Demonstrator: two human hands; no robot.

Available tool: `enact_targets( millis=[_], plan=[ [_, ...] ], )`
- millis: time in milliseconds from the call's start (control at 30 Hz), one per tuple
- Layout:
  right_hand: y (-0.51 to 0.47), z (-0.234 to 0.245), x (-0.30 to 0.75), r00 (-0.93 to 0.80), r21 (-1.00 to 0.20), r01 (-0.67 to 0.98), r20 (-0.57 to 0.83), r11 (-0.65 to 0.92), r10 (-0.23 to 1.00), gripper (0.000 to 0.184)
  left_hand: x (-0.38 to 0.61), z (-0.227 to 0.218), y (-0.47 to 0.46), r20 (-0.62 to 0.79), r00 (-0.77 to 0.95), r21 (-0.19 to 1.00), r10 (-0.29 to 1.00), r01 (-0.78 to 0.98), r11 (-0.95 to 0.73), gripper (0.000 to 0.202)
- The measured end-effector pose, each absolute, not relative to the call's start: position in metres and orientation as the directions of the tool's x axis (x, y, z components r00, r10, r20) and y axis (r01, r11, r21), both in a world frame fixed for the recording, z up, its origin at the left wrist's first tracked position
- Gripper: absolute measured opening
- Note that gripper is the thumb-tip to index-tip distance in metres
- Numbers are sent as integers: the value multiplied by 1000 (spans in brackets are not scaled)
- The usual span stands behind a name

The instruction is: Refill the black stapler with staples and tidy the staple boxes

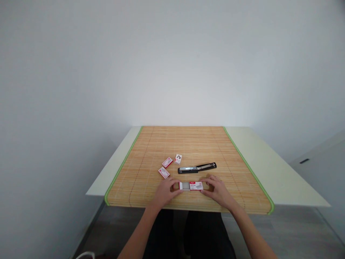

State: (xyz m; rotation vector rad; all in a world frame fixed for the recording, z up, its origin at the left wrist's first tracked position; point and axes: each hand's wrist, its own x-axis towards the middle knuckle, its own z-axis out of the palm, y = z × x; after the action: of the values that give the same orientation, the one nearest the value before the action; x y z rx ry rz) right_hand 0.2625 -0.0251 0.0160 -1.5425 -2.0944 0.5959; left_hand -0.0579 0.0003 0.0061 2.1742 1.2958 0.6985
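Left hand (165,190) pinches left end of small red-and-white box (196,185), thumb on near side, fingers on far side; right hand (217,191) grips its right end the same way. Box lies between the hands near the front edge of the bamboo mat (183,140), partly slid open: printed sleeve at right, greyish inside of the tray (185,185) exposed at left. Sleeve label: red patch at upper left with tiny pale marks, a reddish line of print below, grey picture at right; lettering too small to read, brand can't be told. Stapler (197,168), black with metal parts, lies opened out just beyond the box, long side running left to right, right end angled slightly far; no readable marking. Three more small boxes sit to the left of the stapler. Nearest one (164,172): white label panel, red border, tiny print, illegible. Middle one (167,162): same look, red side showing, text also illegible. Farthest one (178,159): mostly white, dark picture on top, small red marks, no legible words. Mat has green edging at left and right, lies on white table (283,180) against pale wall (178,72).
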Motion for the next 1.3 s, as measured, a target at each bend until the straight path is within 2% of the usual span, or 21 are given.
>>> enact_targets(
  millis=[167,233,300,367,433,500,667,900,1000,1133,1300],
  plan=[
    [-26,18,260,-252,-598,759,92,256,963,39,-55,9,-1,169,436,634,884,639,-436,37],
    [-28,22,260,-253,-599,758,97,259,963,43,-55,10,-3,189,437,628,880,635,-450,46],
    [-29,28,259,-236,-597,756,131,267,963,43,-54,12,-7,235,415,623,879,630,-464,56],
    [-28,37,253,-198,-588,758,203,282,959,37,-53,14,-12,293,381,610,877,632,-478,54],
    [-21,47,241,-172,-553,774,289,310,942,32,-49,17,-16,335,369,582,867,643,-498,44],
    [-10,54,224,-183,-490,803,341,340,922,32,-45,20,-18,353,378,544,856,661,-517,43],
    [21,59,185,-205,-364,876,312,316,928,32,-35,26,-18,333,401,485,853,703,-520,51],
    [34,53,177,-240,-320,884,317,341,918,24,-31,25,-18,313,396,456,863,735,-502,48],
    [36,47,179,-251,-347,875,274,339,928,21,-30,26,-18,316,386,453,866,741,-496,48],
    [41,37,178,-245,-438,836,239,330,940,19,-30,27,-16,303,391,456,869,741,-493,53],
    [46,30,174,-116,-586,768,268,258,956,17,-32,28,-16,299,395,462,869,736,-494,55]
  ],
)
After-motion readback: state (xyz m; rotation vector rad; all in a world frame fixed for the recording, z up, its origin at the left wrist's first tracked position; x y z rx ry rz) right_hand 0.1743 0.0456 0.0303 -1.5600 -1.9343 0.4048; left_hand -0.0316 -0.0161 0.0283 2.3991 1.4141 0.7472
